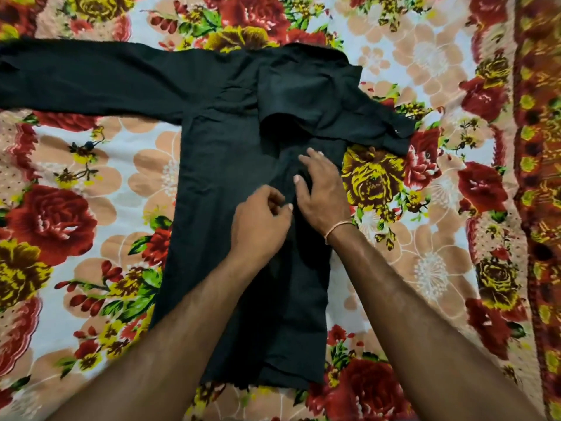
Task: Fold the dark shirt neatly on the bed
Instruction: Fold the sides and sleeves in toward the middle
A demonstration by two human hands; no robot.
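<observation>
The dark shirt [243, 147] lies flat on the floral bedsheet [91, 177]. At its middle, the left hand [261, 218] pinches cloth, while the right hand [321, 189] presses with straight fingers. The shirt looks soft and limp, best gripped at its seams.

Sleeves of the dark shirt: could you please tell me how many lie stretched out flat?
1: the left sleeve stretches flat across the bedsheet. The right sleeve is folded in over the dark shirt.
</observation>
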